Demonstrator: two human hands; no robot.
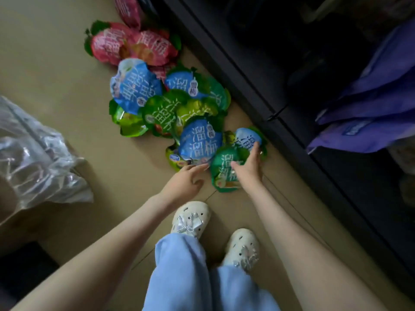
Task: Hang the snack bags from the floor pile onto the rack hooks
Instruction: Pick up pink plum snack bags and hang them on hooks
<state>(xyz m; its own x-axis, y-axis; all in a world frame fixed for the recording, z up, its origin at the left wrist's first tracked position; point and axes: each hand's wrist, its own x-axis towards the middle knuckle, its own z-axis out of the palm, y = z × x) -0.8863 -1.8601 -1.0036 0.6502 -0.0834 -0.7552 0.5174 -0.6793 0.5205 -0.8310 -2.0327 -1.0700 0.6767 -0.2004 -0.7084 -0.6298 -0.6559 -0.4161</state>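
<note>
Several round snack bags in blue, green and pink lie in a pile on the tan floor beside a dark rack. My right hand rests on the nearest green bag, fingers spread over it and touching a small blue bag behind. My left hand reaches with fingers apart, its fingertips at the lower edge of a blue bag. Neither hand has lifted a bag. No hooks show in this view.
The dark rack base runs diagonally along the right. Purple packages hang or sit at the right. A crumpled clear plastic bag lies on the left. My white clogs stand just below the pile.
</note>
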